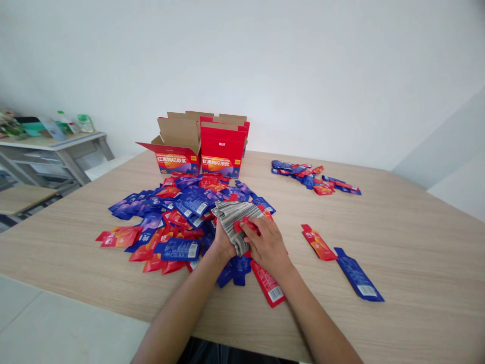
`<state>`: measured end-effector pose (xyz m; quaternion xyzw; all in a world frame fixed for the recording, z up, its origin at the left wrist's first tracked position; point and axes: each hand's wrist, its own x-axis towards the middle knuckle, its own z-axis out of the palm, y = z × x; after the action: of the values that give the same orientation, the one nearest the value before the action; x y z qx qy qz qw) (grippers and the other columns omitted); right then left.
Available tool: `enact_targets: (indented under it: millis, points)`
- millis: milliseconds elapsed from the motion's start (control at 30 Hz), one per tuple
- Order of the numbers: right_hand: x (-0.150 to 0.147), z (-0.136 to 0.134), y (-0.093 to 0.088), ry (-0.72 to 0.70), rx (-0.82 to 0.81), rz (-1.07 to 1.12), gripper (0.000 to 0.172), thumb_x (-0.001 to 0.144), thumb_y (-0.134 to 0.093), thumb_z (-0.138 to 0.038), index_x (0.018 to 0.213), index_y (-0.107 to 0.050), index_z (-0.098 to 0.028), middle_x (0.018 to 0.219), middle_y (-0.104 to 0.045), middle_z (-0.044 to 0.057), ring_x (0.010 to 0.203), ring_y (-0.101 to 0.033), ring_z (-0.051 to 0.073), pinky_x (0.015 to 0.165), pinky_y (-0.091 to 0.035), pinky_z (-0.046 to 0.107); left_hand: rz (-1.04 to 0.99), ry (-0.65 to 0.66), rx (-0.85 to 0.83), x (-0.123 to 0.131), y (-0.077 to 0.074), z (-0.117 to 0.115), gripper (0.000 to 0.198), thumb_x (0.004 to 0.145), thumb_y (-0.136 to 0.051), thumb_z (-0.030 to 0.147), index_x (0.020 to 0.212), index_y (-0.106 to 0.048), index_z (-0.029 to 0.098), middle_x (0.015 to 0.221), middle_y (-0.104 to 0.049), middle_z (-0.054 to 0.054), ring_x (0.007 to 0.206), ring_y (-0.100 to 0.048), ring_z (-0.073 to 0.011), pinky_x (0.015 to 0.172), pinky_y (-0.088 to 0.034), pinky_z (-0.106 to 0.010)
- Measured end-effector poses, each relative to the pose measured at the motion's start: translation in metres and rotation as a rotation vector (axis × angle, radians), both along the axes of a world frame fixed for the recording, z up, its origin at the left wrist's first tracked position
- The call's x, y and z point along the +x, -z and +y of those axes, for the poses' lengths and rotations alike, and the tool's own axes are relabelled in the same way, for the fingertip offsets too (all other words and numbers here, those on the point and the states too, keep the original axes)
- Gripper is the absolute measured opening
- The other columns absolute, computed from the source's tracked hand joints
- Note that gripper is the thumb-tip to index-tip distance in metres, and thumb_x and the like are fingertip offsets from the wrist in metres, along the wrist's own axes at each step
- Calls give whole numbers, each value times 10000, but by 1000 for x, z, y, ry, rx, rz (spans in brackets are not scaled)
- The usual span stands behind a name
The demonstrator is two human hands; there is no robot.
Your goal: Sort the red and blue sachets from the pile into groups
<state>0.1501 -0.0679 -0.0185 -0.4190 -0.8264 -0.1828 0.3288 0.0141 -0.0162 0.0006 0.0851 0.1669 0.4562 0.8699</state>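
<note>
Red pouch [237, 226] pinched btwn R hand [268, 244] fingers [250, 233], palm-dn; L hand [224, 242] under cloth [230, 215], can't tell grip.

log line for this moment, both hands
left hand: supports striped cloth | right hand: pinches red sachet | nearby: sachet pile, open boxes

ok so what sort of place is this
Probably a plain indoor workroom or office. A wide wood-grain table bears a heap of red and blue pouches beside open cartons, against a bare white wall, with a cluttered side desk at the view's left.
</note>
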Motion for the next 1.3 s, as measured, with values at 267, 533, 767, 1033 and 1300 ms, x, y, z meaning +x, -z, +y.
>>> enact_targets:
  millis: [267, 533, 767, 1033, 1300]
  points:
    - [-3, -4, 0, -84, -67, -59, 648, 952, -524, -145, 1566, -364, -273, 1166, -560, 134, 1052, -546, 285, 896, -537, 469, 31, 105, -107, 3, -4, -2, 372, 885, -433, 420, 739, -648, 155, 649, -673, -79, 541, -656, -202, 347, -394, -232]
    - [1, 6, 12, -56, -27, 48, 576, 971, -550, -193, 1523, -428, -304, 1265, -557, 131, 1163, -525, 302, 1004, -486, 540, 9, 28, -111, 10, 0, 2, 344, 877, -434, 342, 914, -713, 144, 777, -735, -102, 716, -718, -245, 602, -592, -343]
    - [14, 14, 13, 80, -96, 97, 421, 1014, -480, -236, 1431, -537, -223, 1370, -535, 178, 1251, -515, 319, 1018, -497, 550, 20, -7, -53, 8, 1, -1, 415, 893, -407, 367, 883, -730, 106, 926, -762, -165, 960, -721, -316, 805, -595, -443]
    - [10, 1, -2, -127, -188, 110, 488, 1002, -480, -198, 1490, -476, -226, 1442, -497, 164, 1340, -461, 304, 1099, -438, 565, 4, -84, -69, 3, 3, -1, 406, 878, -410, 366, 818, -733, 128, 798, -751, -137, 948, -725, -304, 849, -587, -431]
    - [0, -4, 0, -216, -220, 69, 545, 956, -526, -138, 1491, -473, -225, 1534, -429, 156, 1385, -424, 296, 1118, -428, 542, 54, -153, -97, -3, 0, 2, 389, 873, -393, 335, 785, -718, 139, 744, -735, -117, 924, -731, -289, 867, -592, -420]
